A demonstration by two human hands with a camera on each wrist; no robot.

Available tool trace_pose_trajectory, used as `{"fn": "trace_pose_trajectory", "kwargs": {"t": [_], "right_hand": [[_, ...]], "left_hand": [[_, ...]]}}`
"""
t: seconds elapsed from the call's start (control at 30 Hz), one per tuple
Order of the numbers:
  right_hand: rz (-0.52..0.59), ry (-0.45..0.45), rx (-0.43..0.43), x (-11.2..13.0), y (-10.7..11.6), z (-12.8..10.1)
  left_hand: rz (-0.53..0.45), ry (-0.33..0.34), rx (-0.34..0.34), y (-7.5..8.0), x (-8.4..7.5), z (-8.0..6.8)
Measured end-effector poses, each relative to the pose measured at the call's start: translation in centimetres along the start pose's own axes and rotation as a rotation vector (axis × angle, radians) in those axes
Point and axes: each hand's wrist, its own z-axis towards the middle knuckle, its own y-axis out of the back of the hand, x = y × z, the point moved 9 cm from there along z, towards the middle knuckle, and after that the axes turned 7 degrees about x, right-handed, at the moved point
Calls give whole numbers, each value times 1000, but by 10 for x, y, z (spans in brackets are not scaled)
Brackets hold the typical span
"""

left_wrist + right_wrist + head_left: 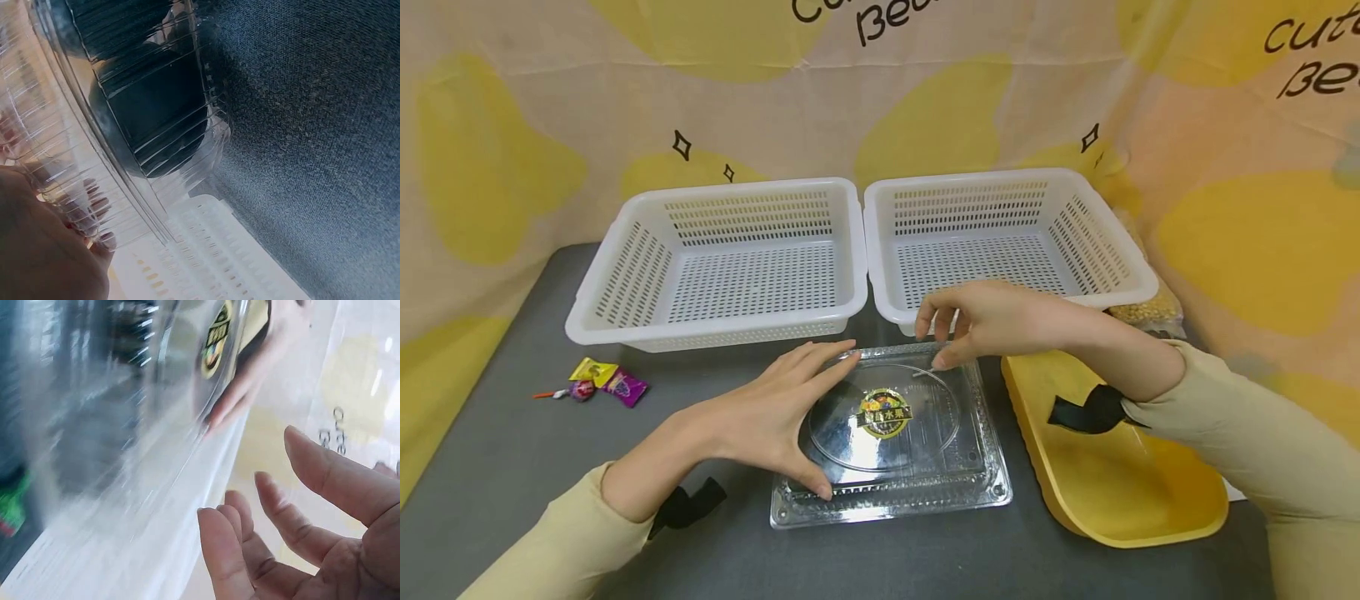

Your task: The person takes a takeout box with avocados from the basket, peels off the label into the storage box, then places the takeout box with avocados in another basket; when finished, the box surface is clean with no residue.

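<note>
Dark grey surface (512, 450): carries every item listed, with a yellow-patterned cloth backdrop behind it.

Two white slotted baskets, left (722, 262) and right (1007, 242): side by side, rims nearly touching, just behind the clear container.

Yellow tray (1120, 483): just right of the clear container, under the right forearm.

Clear plastic container (891, 442): flat, lidded, square with a round raised centre and a coloured sticker; it lies on the surface in front of the gap between the baskets.

Left hand (767, 421): laid on the container's left side, fingers (820, 367) straight and spread, reaching to the back left corner, thumb down at the front left edge. Released, pressing flat, not grasping.

Right hand (988, 321): over the container's back edge, fingers (925, 317) loosely bent, thumb tip touching the lid near its rim. The right wrist view shows the fingers apart, closed on nothing.

Wrapped sweets (598, 381): small bright pieces well left of the container.
</note>
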Motion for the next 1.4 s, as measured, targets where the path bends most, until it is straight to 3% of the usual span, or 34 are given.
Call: {"fn": "trace_pose_trajectory", "kwargs": {"t": [0.27,0.5,0.67,1.03,1.4], "right_hand": [[-1,99,102,36,-24,35],[8,87,197,38,-43,52],[-43,65,249,35,-54,55],[-161,116,211,38,-63,57],[-152,118,181,40,-61,57]], "left_hand": [[-9,14,26,-3,2,0],[-8,-3,23,-3,2,1],[-16,10,29,-4,3,1],[-5,-2,22,-4,2,0],[-5,-11,20,-4,3,1]]}}
